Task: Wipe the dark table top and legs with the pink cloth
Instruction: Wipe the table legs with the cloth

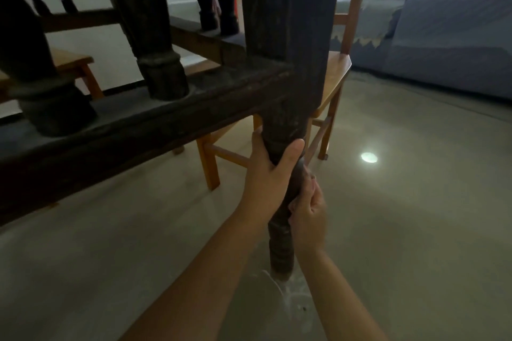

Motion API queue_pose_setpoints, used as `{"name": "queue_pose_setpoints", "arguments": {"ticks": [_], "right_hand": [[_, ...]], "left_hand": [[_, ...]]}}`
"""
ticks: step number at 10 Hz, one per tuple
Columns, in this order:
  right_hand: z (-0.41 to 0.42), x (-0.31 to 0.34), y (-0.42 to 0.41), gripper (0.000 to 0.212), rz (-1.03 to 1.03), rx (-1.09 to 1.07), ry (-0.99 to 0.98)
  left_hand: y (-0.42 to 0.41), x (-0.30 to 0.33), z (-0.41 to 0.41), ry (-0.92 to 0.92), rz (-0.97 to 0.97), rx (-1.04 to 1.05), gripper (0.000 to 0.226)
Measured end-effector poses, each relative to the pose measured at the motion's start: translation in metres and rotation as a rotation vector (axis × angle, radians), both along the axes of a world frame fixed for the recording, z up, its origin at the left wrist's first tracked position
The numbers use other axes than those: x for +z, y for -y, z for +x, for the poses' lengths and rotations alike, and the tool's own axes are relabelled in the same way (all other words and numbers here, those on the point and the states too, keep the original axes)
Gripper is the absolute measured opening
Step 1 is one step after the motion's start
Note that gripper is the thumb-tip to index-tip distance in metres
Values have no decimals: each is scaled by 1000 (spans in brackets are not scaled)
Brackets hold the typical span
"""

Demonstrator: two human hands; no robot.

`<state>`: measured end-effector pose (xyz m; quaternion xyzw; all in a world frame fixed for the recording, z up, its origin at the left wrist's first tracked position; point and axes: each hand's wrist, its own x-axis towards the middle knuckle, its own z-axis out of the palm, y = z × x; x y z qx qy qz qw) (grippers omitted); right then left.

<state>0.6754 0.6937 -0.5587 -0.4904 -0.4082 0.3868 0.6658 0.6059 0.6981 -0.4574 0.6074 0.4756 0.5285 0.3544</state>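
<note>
Dark turned wooden table leg (281, 241) near centre, left hand (270, 171) fingers wrapped around it, right hand (307, 216) just below, fingers curled against it, pink cloth indiscernible, orange wooden chair (331, 83) behind

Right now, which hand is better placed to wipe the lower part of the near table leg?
Right. The right hand wraps the table leg lower, nearer the foot; the left hand grips higher, steadying. No pink cloth is visible.
</note>
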Motion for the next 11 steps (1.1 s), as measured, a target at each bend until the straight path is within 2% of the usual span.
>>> {"name": "queue_pose_setpoints", "arguments": {"ticks": [1, 2, 3, 4, 5, 6, 7, 8, 9, 10, 11], "right_hand": [[7, -59, -3, 28, -143, 13, -55], [18, -111, 0, 31, -429, 35, 7], [16, -102, -9, 33, -478, 76, -71], [14, -39, -20, 45, -190, 118, -137], [18, 7, -19, 44, 21, 151, -79], [17, -14, -11, 37, -56, 133, -25], [19, -72, 8, 32, -386, 46, -41], [25, -110, 23, 45, -551, 93, -26], [23, -74, 30, 44, -469, 47, 18], [16, -13, 35, 44, -102, -64, 17], [14, 15, 40, 36, 450, -31, 390]], "left_hand": [[-1, 0, 1, -8, -24, 8, 79], [-5, 0, 1, -4, -25, 21, 66], [-6, -1, -1, 5, -41, 3, 66], [-3, -1, 0, -1, -34, 13, 72], [-1, 0, 3, -16, -19, 64, 70], [0, 4, 4, -36, -43, 82, 61], [1, 5, 3, -60, -85, 61, 59], [1, 5, 2, -40, -82, 31, 61], [5, 9, -7, -76, -63, -8, 57], [5, 16, -17, -157, -46, -58, 56], [-5, 13, -23, -217, -45, -98, 59]]}}
